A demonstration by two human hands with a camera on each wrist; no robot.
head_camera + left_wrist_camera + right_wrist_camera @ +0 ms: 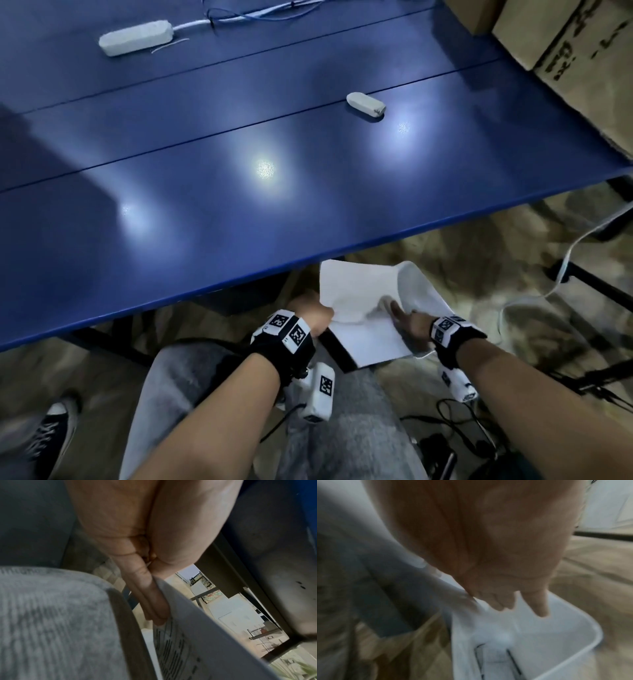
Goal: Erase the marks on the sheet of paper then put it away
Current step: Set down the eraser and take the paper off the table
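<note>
The white sheet of paper (356, 298) hangs bent below the blue table's front edge, over my lap. My left hand (317, 317) pinches its left edge; in the left wrist view the left hand (155, 601) has its thumb and fingers closed on the sheet (197, 635), whose underside carries printed lines. My right hand (399, 310) lies at the sheet's right edge over a white plastic bin (416, 284). The blurred right wrist view shows the right hand (513, 608) with straight fingers pointing down into the bin (573, 649). A white eraser (365, 106) lies on the table (205, 222).
A white power strip (135, 37) with cables lies at the table's far left. Cardboard boxes (575, 58) stand at the right. My grey-trousered legs (342, 428) are below the hands, and a white cable (548, 291) runs over the patterned floor.
</note>
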